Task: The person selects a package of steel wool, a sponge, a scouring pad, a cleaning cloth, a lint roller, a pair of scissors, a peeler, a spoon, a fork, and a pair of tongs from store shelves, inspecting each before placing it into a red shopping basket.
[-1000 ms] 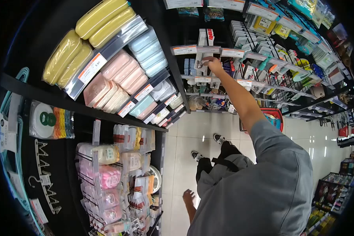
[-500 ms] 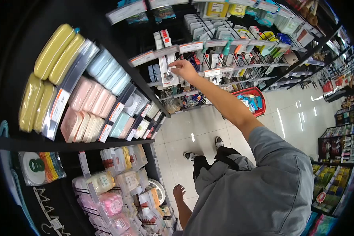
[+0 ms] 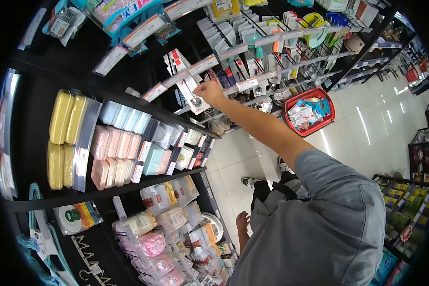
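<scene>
One carded spoon (image 3: 193, 97), hanging on a peg of the upper shelf rack (image 3: 252, 62), is pinched by the raised right hand (image 3: 209, 91), while the left hand (image 3: 242, 222) is held low, loosely open and empty, near the floor (image 3: 252, 152).

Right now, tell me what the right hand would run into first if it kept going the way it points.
The right hand already pinches a carded spoon pack hanging on a peg. Pushed on, it would likely press that card into the packs hanging behind it, though depth is unclear.

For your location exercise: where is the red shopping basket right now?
In the head view, the red shopping basket sits on the floor at upper right, below the hook racks, beyond the right hand.
</scene>
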Motion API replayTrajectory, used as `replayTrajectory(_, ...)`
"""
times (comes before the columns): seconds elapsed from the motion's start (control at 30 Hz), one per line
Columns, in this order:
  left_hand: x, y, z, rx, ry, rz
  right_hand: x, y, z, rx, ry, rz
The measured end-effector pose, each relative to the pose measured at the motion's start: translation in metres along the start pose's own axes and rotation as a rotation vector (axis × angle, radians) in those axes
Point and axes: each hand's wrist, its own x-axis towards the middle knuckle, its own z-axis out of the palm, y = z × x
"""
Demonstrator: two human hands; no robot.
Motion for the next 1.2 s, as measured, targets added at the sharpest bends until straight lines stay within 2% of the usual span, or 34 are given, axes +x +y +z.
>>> replayTrajectory(0.17, -0.007, -0.01, 0.006, -0.012, 0.047, 0.055, -0.007, 0.01, 0.014, 0.099, 0.046, -0.073)
replayTrajectory(0.23, -0.016, -0.01, 0.015, 0.013, 0.089, 0.072, -0.014, 0.002, 0.01, 0.032, 0.017, -0.03)
replayTrajectory(0.3, -0.026, -0.008, 0.019, 0.161, 0.081, 0.185, -0.02, 0.002, 0.005, -0.084, 0.084, -0.05)
replayTrajectory(0.37, -0.026, -0.006, 0.02, 0.194, 0.099, 0.204, -0.025, 0.028, 0.008, -0.082, 0.077, 0.01)
replayTrajectory(0.43, -0.025, -0.002, 0.022, 0.26, 0.121, 0.231, -0.038, 0.048, 0.006, 0.025, 0.011, 0.051)
replayTrajectory(0.47, -0.024, 0.0, 0.022, 0.292, 0.127, 0.239, -0.051, 0.055, 0.002, 0.104, -0.053, 0.018)
replayTrajectory(0.63, -0.013, 0.014, 0.026, 0.441, 0.138, 0.25, -0.134, 0.097, -0.015, 0.426, -0.399, 0.167)
replayTrajectory(0.73, -0.007, 0.06, 0.051, 0.264, 0.126, 0.553, -0.193, 0.083, -0.054, 0.327, -0.4, 0.1)
replayTrajectory(0.77, -0.056, 0.114, 0.083, 0.173, 0.05, 0.562, -0.209, 0.075, -0.067, 0.3, -0.379, 0.082)
replayTrajectory(0.8, -0.075, 0.145, 0.103, 0.099, 0.0, 0.708, -0.223, 0.067, -0.079, 0.29, -0.386, 0.096)
replayTrajectory(0.83, -0.089, 0.166, 0.118, 0.024, -0.049, 0.851, -0.237, 0.06, -0.091, 0.361, -0.417, 0.127)
replayTrajectory(0.9, -0.119, 0.202, 0.148, -0.011, -0.121, 0.97, -0.257, 0.041, -0.118, 0.422, -0.449, 0.166)
replayTrajectory(0.93, -0.124, 0.21, 0.155, -0.016, -0.122, 0.96, -0.265, 0.03, -0.13, 0.403, -0.48, 0.219)
replayTrajectory(0.97, -0.126, 0.215, 0.16, 0.109, -0.121, 0.985, -0.271, 0.018, -0.141, 0.387, -0.508, 0.269)
replayTrajectory(1.0, -0.13, 0.219, 0.164, 0.235, -0.121, 1.009, -0.275, 0.006, -0.153, 0.352, -0.503, 0.204)
replayTrajectory(1.03, -0.136, 0.222, 0.168, 0.236, -0.127, 1.003, -0.276, 0.001, -0.163, 0.348, -0.499, 0.211)
replayTrajectory(1.1, -0.146, 0.222, 0.175, 0.114, -0.264, 0.802, -0.276, -0.002, -0.181, 0.098, -0.59, 0.237)
replayTrajectory(1.13, -0.143, 0.217, 0.177, 0.114, -0.266, 0.819, -0.276, -0.002, -0.188, 0.094, -0.575, 0.247)
replayTrajectory(1.2, -0.146, 0.216, 0.18, 0.185, -0.255, 0.829, -0.276, -0.002, -0.196, 0.091, -0.459, 0.126)
